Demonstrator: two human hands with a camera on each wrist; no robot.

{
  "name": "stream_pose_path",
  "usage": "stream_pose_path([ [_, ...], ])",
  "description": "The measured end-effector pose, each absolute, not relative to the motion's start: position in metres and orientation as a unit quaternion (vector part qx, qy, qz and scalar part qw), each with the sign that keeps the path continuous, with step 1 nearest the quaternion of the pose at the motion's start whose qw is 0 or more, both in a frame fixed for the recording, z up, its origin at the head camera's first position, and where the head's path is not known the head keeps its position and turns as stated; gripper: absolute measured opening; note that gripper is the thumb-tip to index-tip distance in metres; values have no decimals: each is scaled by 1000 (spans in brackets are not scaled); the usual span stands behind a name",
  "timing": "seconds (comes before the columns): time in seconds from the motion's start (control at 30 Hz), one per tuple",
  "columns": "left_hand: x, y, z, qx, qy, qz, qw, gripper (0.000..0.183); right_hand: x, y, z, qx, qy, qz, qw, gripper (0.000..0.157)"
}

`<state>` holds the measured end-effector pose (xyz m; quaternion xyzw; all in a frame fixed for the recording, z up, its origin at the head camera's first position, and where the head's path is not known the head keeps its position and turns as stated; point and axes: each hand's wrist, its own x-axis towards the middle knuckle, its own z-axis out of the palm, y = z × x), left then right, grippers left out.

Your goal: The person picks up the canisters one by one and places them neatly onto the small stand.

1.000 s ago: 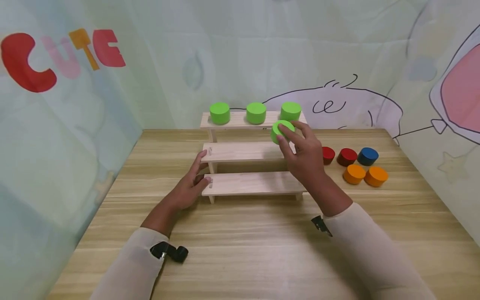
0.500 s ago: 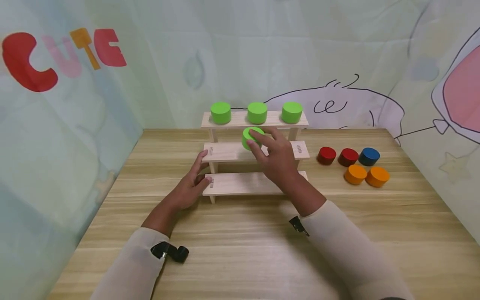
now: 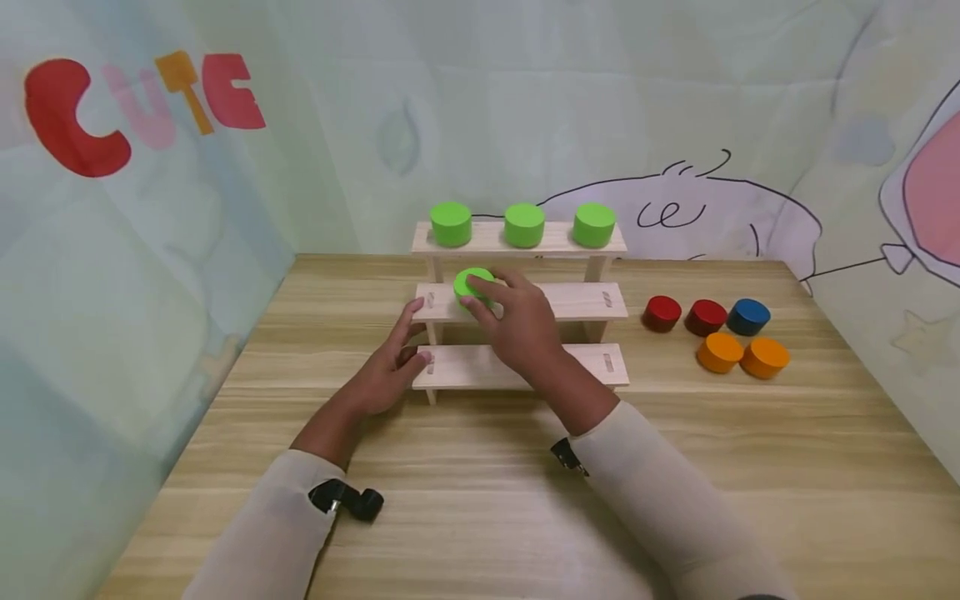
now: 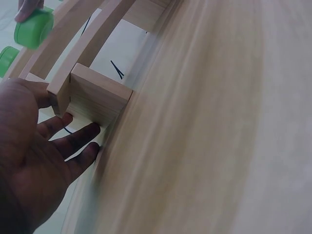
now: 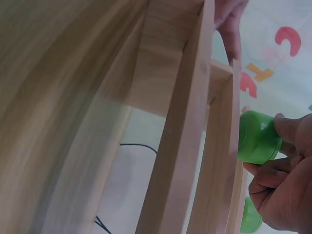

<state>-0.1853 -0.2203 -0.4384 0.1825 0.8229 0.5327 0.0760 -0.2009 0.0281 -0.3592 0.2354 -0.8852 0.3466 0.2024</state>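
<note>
A three-step wooden rack [image 3: 577, 302] stands on the table. My right hand [image 3: 525, 325] pinches a green round block [image 3: 463, 281] between thumb and fingers at the left part of the middle step. In the right wrist view the green block [image 5: 256, 138] is at that step's surface; whether it bears its full weight there I cannot tell. My left hand [image 3: 381, 379] rests at the rack's left end, thumb on the bottom step and index finger by the middle one. Its other fingers [image 4: 75, 141] lie fairly straight along the side panel. Three green blocks [image 3: 524, 225] sit spaced along the top step.
Right of the rack, two red blocks [image 3: 662, 313], a blue block [image 3: 749, 317] and two orange blocks [image 3: 721, 352] lie grouped on the wooden table [image 3: 465, 492]. A printed cloth backdrop [image 3: 337, 125] hangs behind and at both sides.
My right hand has carried the green block leftward and down, from near the top step's right end to the left part of the middle step. The left hand has stayed at the rack.
</note>
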Motion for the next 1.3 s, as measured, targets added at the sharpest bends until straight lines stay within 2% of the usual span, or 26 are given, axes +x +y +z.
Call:
stream_pose_path([
  [0.53, -185, -219, -438, 179, 830, 523, 74, 80, -202, -2, -357, 198, -903, 341, 169, 48],
  [1.3, -187, -220, -439, 172, 834, 519, 73, 80, -205, -7, -365, 200, -914, 315, 163, 49],
])
